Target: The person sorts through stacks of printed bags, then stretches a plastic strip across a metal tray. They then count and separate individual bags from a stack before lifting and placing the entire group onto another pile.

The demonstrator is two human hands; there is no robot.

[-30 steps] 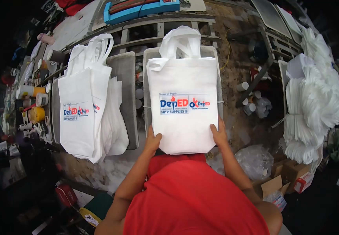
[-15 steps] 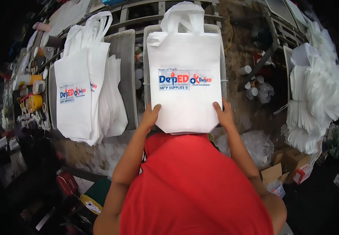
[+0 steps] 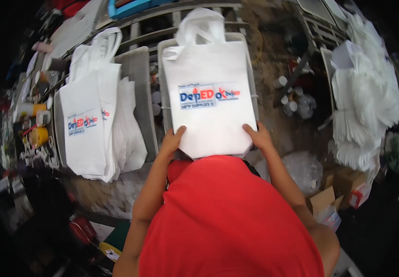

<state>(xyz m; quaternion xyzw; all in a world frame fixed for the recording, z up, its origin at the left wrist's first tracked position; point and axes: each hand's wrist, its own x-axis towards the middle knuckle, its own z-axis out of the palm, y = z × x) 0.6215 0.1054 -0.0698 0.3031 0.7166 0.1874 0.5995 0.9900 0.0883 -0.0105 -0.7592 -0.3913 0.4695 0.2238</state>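
Note:
A white bag (image 3: 213, 127) with blue and red print lies flat on a grey board (image 3: 251, 69) before me, its handles at the far end. My left hand (image 3: 172, 139) grips the bag's lower left edge, thumb on top. At the lower right edge my right hand (image 3: 258, 136) holds it the same way, the fingers partly hidden beneath. The near edge of the bag meets the red shirt. More layers of white show under its bottom corners.
Printed white bags (image 3: 84, 150) overlap on another board (image 3: 139, 92) at the left. A big stack of white bags (image 3: 361, 101) stands at the right. Paint containers (image 3: 38, 136) line the far left. An open cardboard box (image 3: 325, 201) sits low at the right.
The view has shifted, so the bag and boards appear slightly further left and lower. Both hands still hold the bag's lower edges.

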